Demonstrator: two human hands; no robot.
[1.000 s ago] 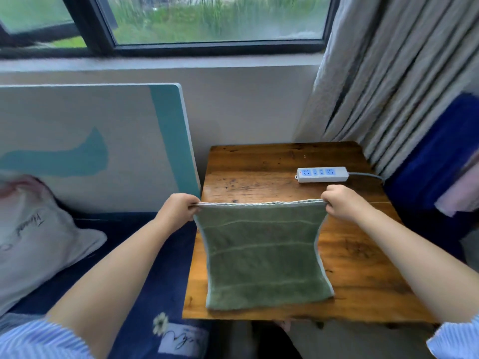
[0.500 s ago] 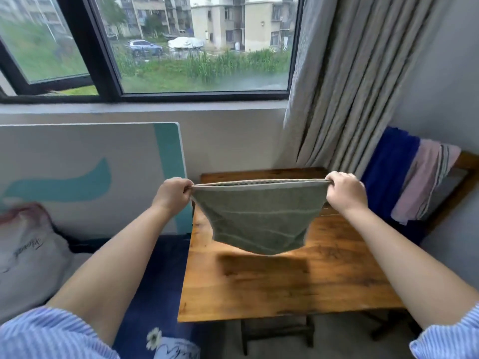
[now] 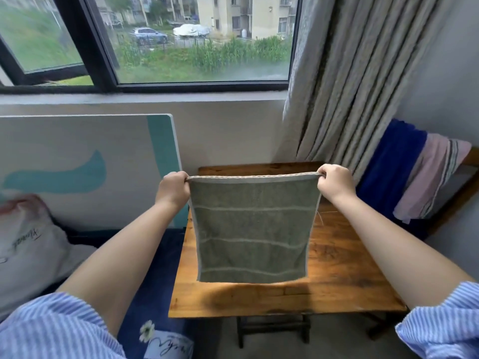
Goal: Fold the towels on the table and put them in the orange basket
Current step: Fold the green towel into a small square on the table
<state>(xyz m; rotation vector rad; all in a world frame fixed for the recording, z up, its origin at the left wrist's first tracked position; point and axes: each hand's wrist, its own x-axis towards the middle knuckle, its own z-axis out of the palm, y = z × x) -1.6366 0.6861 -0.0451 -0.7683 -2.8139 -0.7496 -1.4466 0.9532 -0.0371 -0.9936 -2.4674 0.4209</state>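
Observation:
A green towel [image 3: 252,229] with pale stripes hangs flat in the air above the wooden table [image 3: 337,275]. My left hand [image 3: 173,189] pinches its top left corner and my right hand [image 3: 335,183] pinches its top right corner, stretching the top edge taut. The towel's lower edge hangs free above the tabletop and casts a shadow there. It hides the middle and back of the table. No orange basket is in view.
A blue towel [image 3: 386,172] and a pink striped towel [image 3: 432,182] hang over a wooden rail at the right. Grey curtains [image 3: 357,79] hang behind the table. A white and teal board [image 3: 85,167] leans on the wall at left, above a pillow [image 3: 28,244].
Both hands lifted the towel off the table and raised it until it hangs straight down. The view tilted upward, and the power strip is now hidden.

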